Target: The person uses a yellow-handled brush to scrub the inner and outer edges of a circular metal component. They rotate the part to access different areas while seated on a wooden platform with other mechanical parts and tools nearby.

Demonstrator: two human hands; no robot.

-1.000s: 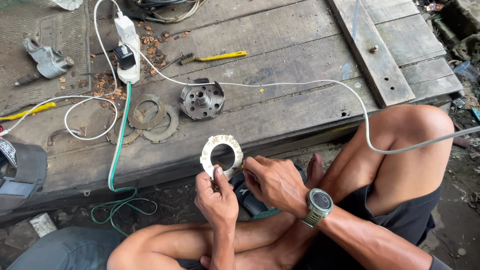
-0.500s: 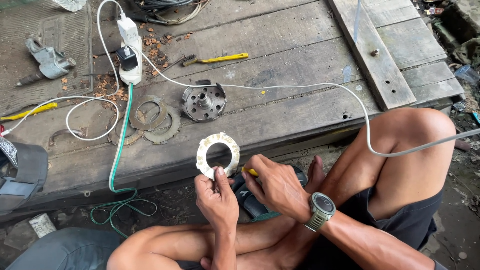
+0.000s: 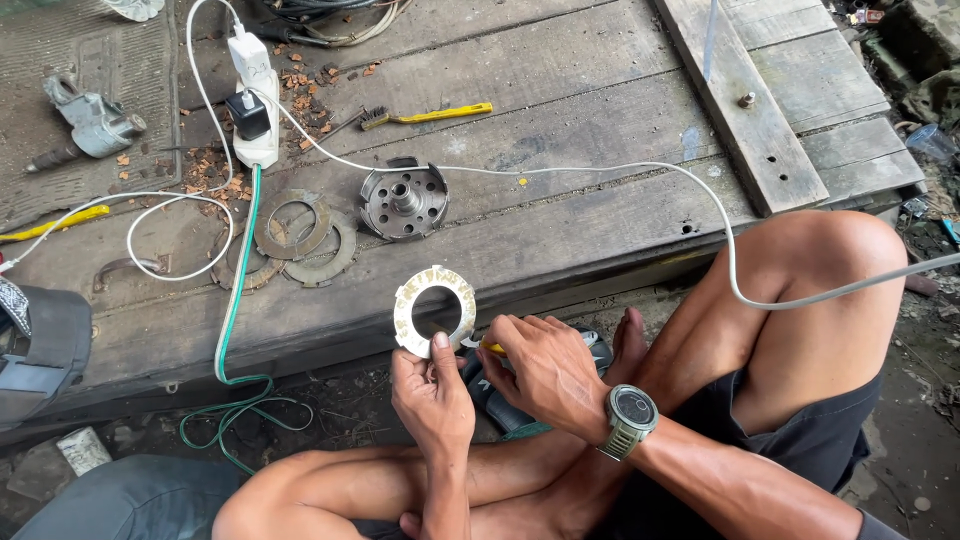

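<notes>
Weathered planks point(image 3: 560, 90) are forming a low platform, with a person sitting cross-legged at its edge. Lying on the boards are a white power strip point(image 3: 252, 95), a metal hub point(image 3: 403, 201), a stack of worn rings point(image 3: 292, 240) and a yellow brush point(image 3: 430, 115). The left hand point(image 3: 432, 395) is pinching a pale ring point(image 3: 434, 311) by its lower rim, holding it upright just before the platform edge. The right hand point(image 3: 545, 370) is curling closed around a yellow-handled tool point(image 3: 492, 347), its tip hidden behind the fingers. A firm pinch low on the rim looks wise, keeping the ring's face open to the tool. Whether the tool is touching the ring cannot be told.
</notes>
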